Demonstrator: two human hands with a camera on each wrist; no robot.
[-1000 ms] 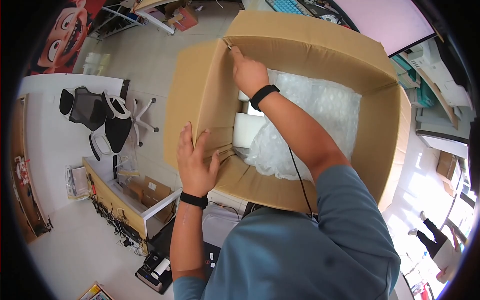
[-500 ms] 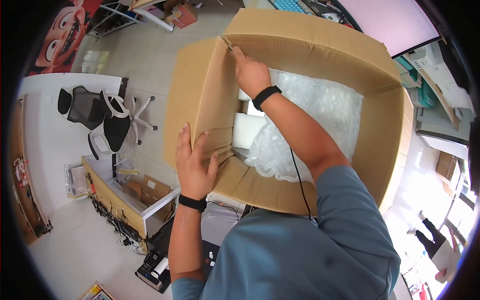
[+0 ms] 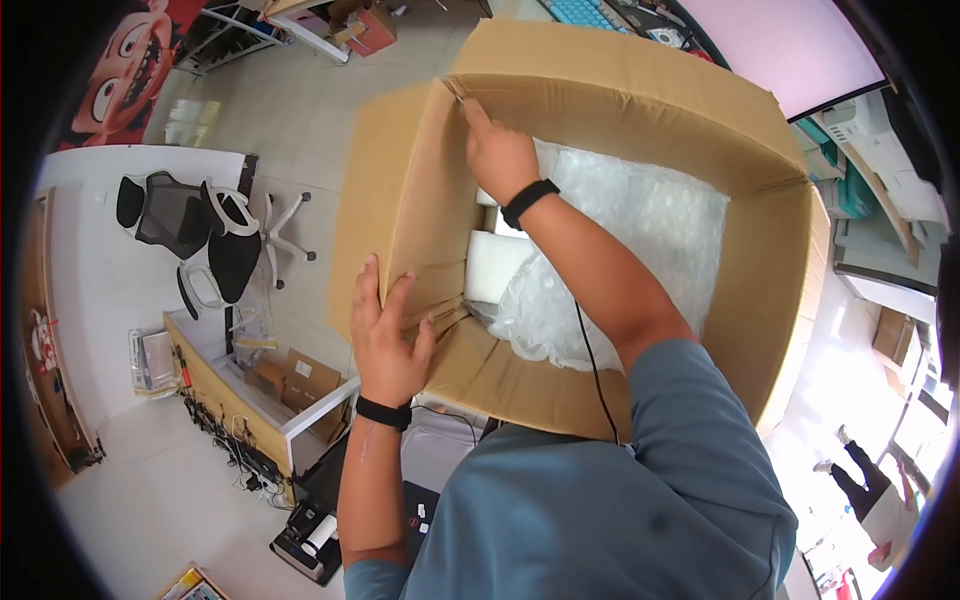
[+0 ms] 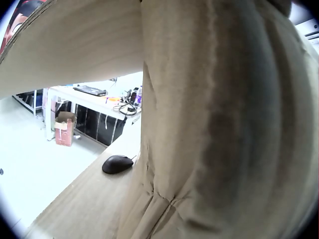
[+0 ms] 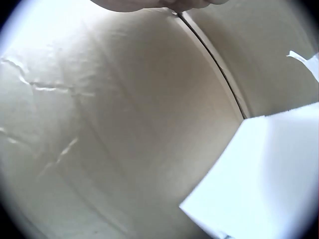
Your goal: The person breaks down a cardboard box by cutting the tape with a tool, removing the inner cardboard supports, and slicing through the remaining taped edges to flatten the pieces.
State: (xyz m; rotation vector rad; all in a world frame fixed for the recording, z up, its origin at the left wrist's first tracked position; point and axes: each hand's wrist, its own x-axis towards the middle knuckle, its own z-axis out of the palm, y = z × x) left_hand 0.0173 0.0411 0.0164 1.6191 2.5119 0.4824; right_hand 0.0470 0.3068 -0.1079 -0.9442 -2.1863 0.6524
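A large open cardboard box [image 3: 762, 290] stands in front of me in the head view, its flaps folded outward. My right hand [image 3: 500, 158] reaches across the inside to the far left corner, index finger stretched along the corner seam [image 5: 214, 59]. Its other fingers are mostly hidden, and I cannot tell whether they hold something small. My left hand [image 3: 388, 350] rests with spread fingers on the left wall near its front end. Inside the box lie clear bubble wrap [image 3: 630, 220] and white foam blocks [image 3: 495, 265], mostly below my right forearm.
A black cable [image 3: 595, 365] runs down over the box's front edge. Behind the box are a keyboard [image 3: 580, 12] and a monitor [image 3: 780, 45]. A black mouse [image 4: 117, 164] lies on a surface beside the box. An office chair [image 3: 215, 235] stands to the left.
My left hand has shifted slightly toward my body along the left wall. The right hand stays at the same corner, and the box has barely moved in the head view.
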